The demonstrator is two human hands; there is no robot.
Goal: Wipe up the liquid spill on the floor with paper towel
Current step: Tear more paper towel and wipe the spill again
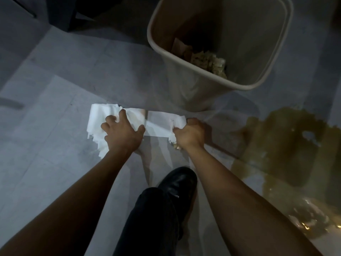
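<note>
The liquid spill (pixel 287 145), a wide yellowish-brown pool, is spread over the grey tiled floor (pixel 46 126) along the right side of the frame, from mid-height down to the lower right corner, where it glints with reflections. A beige waste bin (pixel 184 85) is seen at the upper centre and upper right, with crumpled, stained paper and a scrap of cardboard lying inside it; its base stands just beside the upper left edge of the pool. A dark trouser leg and a black shoe (pixel 178 179) are planted at lower centre, between the two forearms. A strip of white paper towel (pixel 158 124) is stretched across the middle of the frame, left of the spill and seemingly mostly dry, though a stained scrap shows under its right end. The left hand (pixel 122 132) is laid on the towel's left part with fingers spread and bent, pressing or grasping it. The right hand (pixel 191 134) is clenched round the bunched right end. The step in hand is judged to be readying the towel; most of the spill has yet to be absorbed. Next, the towel must be carried rightward onto the pool and pressed flat.
</note>
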